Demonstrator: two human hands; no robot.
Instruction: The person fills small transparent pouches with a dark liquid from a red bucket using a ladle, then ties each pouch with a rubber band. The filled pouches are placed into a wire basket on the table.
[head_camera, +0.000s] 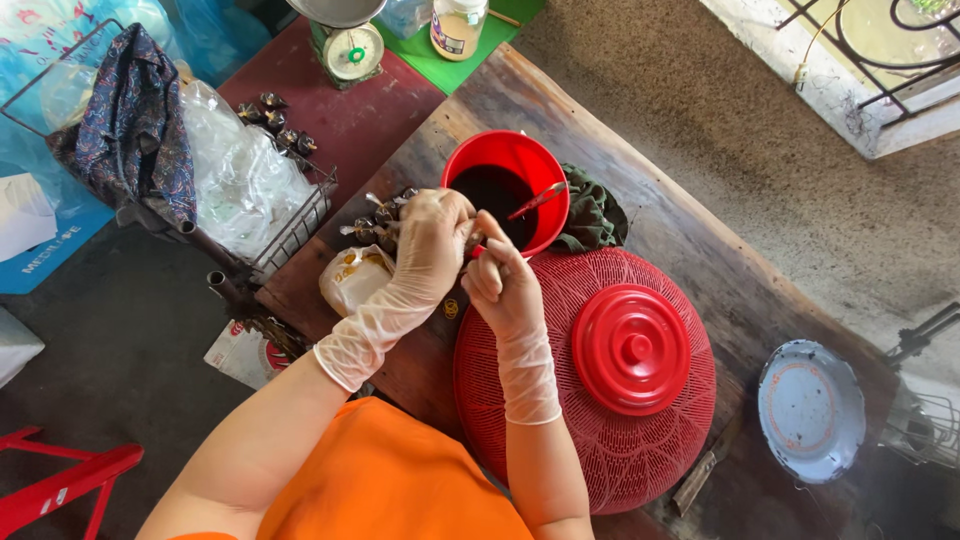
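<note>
Small dark bottles stand in a cluster on the wooden table, near its far left edge and just beside the red bowl of dark liquid. Both hands wear thin clear gloves and meet right over that cluster. The left hand is curled, its fingers closed on something small and hidden under the palm — most likely one of the bottles, though the object itself cannot be made out. The right hand is clenched just beside it, fingers bent in toward the left hand; what they pinch, if anything, cannot be told. A red-handled spoon leans in the bowl, its handle over the rim.

Close to the person, a red woven dome cover with a red lid knob takes up most of the near part of the table. A green cloth lies bunched behind the bowl, and a white enamel plate sits toward the right end. A pale plastic bag rests at the left edge.

As a judgement, the risks are spills — the bowl is full and very near the working hands, so an elbow or wrist nudge could slop it, and slick gloves could let a small bottle slip and knock over its neighbours.
</note>
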